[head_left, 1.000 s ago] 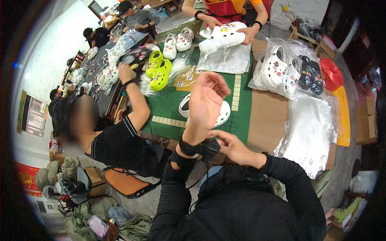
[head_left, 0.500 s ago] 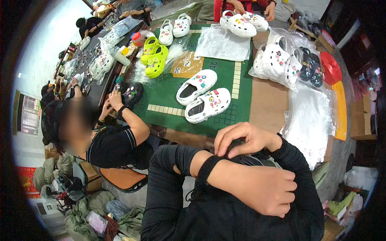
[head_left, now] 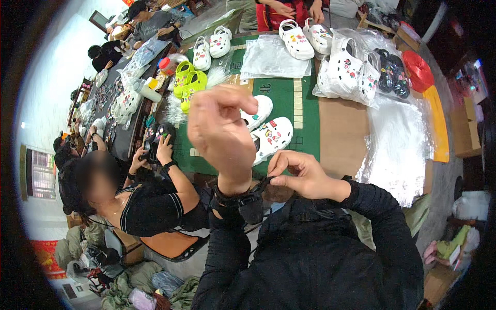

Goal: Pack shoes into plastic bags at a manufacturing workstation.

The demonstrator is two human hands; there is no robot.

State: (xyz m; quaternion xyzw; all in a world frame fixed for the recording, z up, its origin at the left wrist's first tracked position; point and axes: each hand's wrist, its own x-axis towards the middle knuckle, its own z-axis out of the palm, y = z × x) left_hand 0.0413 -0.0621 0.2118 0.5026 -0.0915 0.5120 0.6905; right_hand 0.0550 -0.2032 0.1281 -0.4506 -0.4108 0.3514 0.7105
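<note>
My left hand (head_left: pixel 222 132) is raised over the table's near side, its fingers loosely curled in and nothing seen in them. Around that wrist sits a black wrist strap (head_left: pixel 227 200) with a small dark device (head_left: pixel 251 208) on it. The thumb and fingers of my right hand (head_left: pixel 305 174) pinch the strap's end just right of the wrist. Beyond both hands, a pair of white clogs (head_left: pixel 276 135) with colourful charms lies on a green mat (head_left: pixel 281 88); my left hand partly covers them.
Lime-green clogs (head_left: pixel 192 88) and more white clogs (head_left: pixel 202 53) stand farther back. At the right are bagged white clogs (head_left: pixel 345 67), a stack of clear bags (head_left: pixel 395 155) and a red roll (head_left: pixel 417 71). A co-worker at left handles a dark clog (head_left: pixel 155 142); another person's hands (head_left: pixel 294 9) are across the table.
My left forearm has swung from lying across my body to pointing up over the mat. My right hand stays at the strap, a little lower. The person across has released the white clogs.
</note>
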